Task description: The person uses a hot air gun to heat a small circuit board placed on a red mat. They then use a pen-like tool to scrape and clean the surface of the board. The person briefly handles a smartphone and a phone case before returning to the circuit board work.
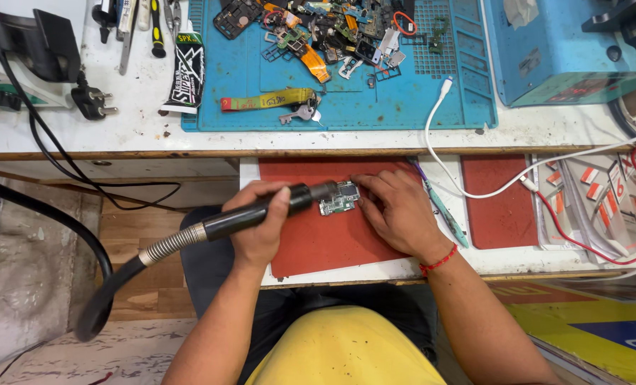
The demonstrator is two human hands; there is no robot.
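Nearest the camera, the person is sitting at a pull-out shelf with both forearms reaching forward over a yellow shirt (343, 349). The left hand (261, 224) is closing fully round the black handle of a hot-air wand (261, 210), whose ribbed metal collar and thick black hose (104, 285) are trailing off down to the left; the wand's long axis is running from lower left to upper right, and its nozzle is pointing at a small green circuit board (340, 198). That board is lying flat on a red mat (318, 242), just beyond and to the right of the left hand, right at the nozzle tip and between the two hands. The right hand (396, 210) is resting palm down with fingers loosely spread, gripping nothing, its fingertips touching or pressing just beside the board's right edge, so this hand is sitting closest to the board. Just right of it a slim teal tool (442, 210) is lying on the shelf, with a second red mat (499, 207) and white cables (474, 189) further right. Beyond, on the upper bench, a blue work mat (346, 100) is carrying a heap of phone parts (318, 32), a yellow strap with keys (271, 101), and a blue machine (560, 50) is standing at the far right.
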